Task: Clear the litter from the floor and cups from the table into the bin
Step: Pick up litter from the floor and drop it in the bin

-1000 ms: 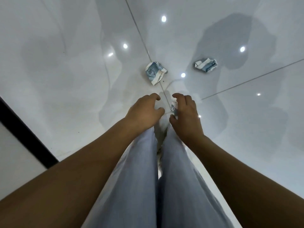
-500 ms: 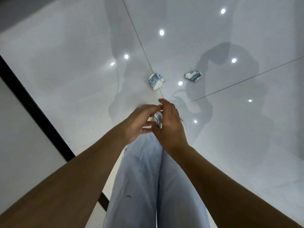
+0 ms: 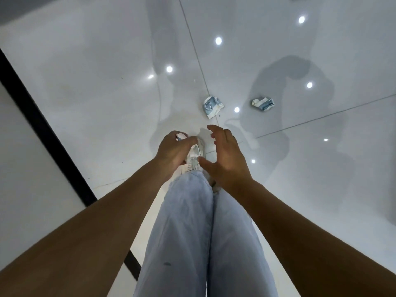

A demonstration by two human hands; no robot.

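Two crumpled blue-and-white wrappers lie on the glossy white floor (image 3: 96,86) ahead of the person: the nearer wrapper (image 3: 212,106) sits on a tile seam just beyond the hands, and the farther wrapper (image 3: 263,103) lies to its right, apart from it. A third scrap (image 3: 180,136) shows as a pale sliver at the far edge of the left hand (image 3: 174,150), whose grip is curled closed around it. The right hand (image 3: 225,159) hangs beside it with fingers spread and bent, its grip open and holding nothing.

The step in hand looks like gathering the remaining floor litter. To do it well, keep the left grip tight on the scrap and send the free right hand forward and down to the nearer wrapper first, pinching its raised fold. No bin or cups are in view.
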